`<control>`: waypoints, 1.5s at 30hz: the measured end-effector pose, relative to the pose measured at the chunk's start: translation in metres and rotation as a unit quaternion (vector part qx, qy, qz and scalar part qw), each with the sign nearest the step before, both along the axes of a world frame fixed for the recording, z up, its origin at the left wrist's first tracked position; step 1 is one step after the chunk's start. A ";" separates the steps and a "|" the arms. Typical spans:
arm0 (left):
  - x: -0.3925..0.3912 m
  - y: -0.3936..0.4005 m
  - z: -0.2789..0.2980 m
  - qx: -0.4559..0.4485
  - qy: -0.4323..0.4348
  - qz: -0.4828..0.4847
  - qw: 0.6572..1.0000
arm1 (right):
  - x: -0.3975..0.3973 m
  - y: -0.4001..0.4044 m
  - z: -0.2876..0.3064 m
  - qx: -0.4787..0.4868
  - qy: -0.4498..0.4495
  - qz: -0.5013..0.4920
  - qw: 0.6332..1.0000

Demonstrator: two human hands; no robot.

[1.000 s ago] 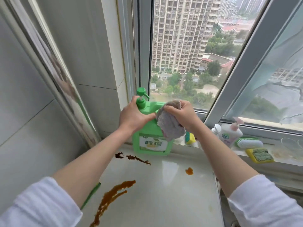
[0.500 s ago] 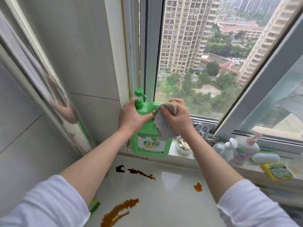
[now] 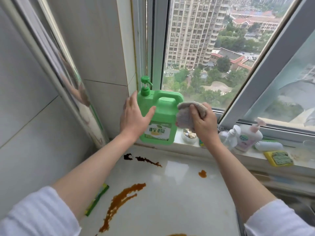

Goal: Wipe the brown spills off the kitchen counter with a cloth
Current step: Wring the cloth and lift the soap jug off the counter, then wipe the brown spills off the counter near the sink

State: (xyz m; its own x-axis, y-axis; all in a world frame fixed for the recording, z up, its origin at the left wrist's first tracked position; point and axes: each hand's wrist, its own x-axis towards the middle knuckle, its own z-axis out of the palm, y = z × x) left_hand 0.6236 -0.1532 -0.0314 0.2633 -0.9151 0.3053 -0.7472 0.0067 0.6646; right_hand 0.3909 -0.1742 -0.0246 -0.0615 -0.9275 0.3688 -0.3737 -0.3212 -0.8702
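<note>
A grey cloth (image 3: 185,114) is bunched in my right hand (image 3: 202,123), held up beside the handle of a green detergent jug (image 3: 162,120) on the window sill. My left hand (image 3: 134,116) is spread, fingers straight, at the jug's left side just below its pump, thumb across the front. The white counter (image 3: 179,198) below carries brown spills: a dark streak (image 3: 144,160) near the sill, a small spot (image 3: 202,173), and a long smear (image 3: 122,200) toward me.
On the sill to the right stand a small bowl (image 3: 188,136), two pump bottles (image 3: 245,137), a white brush (image 3: 269,145) and a yellow tray with a scouring pad (image 3: 279,158). A green-yellow sponge (image 3: 97,199) lies at the counter's left edge by the tiled wall.
My left hand has come off the pump top and opened beside the jug. My right hand with the cloth has moved right, away from the pump nozzle. The camera has tilted a little.
</note>
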 end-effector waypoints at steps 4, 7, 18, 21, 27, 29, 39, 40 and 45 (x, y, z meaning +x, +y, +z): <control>0.005 0.055 -0.050 -0.016 -0.019 -0.040 0.999 | -0.017 0.029 -0.055 0.171 -0.049 -0.004 0.984; 0.020 0.071 -0.102 0.118 -0.033 -0.069 0.990 | -0.013 0.043 -0.117 0.402 -0.131 0.000 0.906; 0.070 0.091 -0.224 0.400 -0.109 -0.152 0.897 | 0.025 0.052 -0.232 0.338 0.273 -0.081 0.897; 0.077 0.080 -0.230 0.412 -0.121 -0.174 0.886 | 0.063 0.049 -0.261 0.366 0.239 -0.024 0.899; 0.092 0.072 -0.240 0.444 -0.152 -0.192 0.862 | 0.148 0.074 -0.262 0.328 0.268 0.255 0.869; 0.097 0.073 -0.242 0.454 -0.144 -0.194 0.858 | 0.132 0.076 -0.261 0.326 0.295 0.249 0.863; 0.108 0.076 -0.244 0.452 -0.069 -0.180 0.871 | 0.150 0.070 -0.269 0.283 0.285 0.280 0.872; 0.109 0.078 -0.245 0.443 -0.069 -0.181 0.875 | 0.144 0.067 -0.271 0.282 0.307 0.279 0.865; 0.112 0.085 -0.254 0.427 -0.041 -0.174 0.886 | 0.142 0.011 -0.280 0.291 0.290 0.136 0.902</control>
State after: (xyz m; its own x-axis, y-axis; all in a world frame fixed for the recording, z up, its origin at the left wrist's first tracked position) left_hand 0.7351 -0.0680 -0.2849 -0.0715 -0.8426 -0.5338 -0.8446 -0.2336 0.4818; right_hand 0.5331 -0.1631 -0.3050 0.2449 -0.9259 -0.2877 -0.7956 -0.0223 -0.6054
